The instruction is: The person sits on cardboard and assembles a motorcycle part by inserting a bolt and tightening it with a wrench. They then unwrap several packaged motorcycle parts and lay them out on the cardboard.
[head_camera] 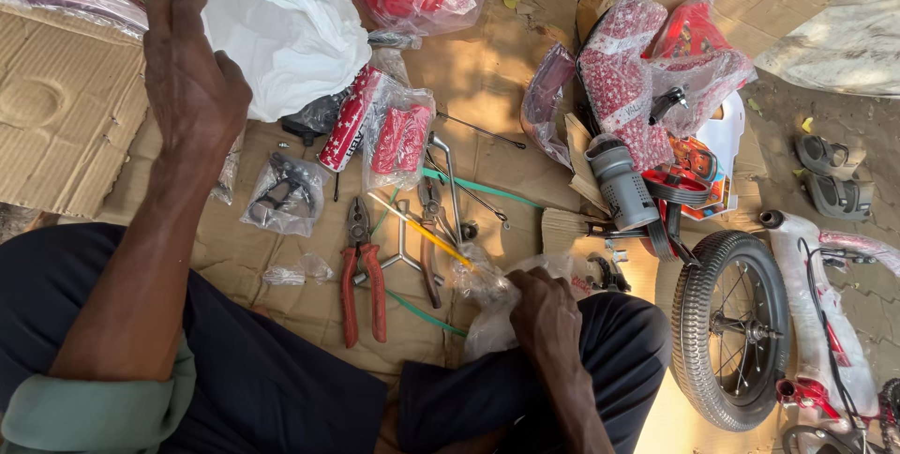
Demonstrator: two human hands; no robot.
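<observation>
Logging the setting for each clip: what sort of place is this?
Probably an outdoor, ground-level spot for assembling a child's bicycle: flattened cardboard laid over dirt, a small spoked wheel, red-handled pliers and bagged parts. The left hand grips a white plastic bag.

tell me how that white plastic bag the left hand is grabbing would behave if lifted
The white plastic bag is creased and bulging, so it would probably sag and shift rather than hold shape. It looks thin and glossy, so likely slippery under the left hand. What's inside is hidden, so I can't judge its weight.
</observation>
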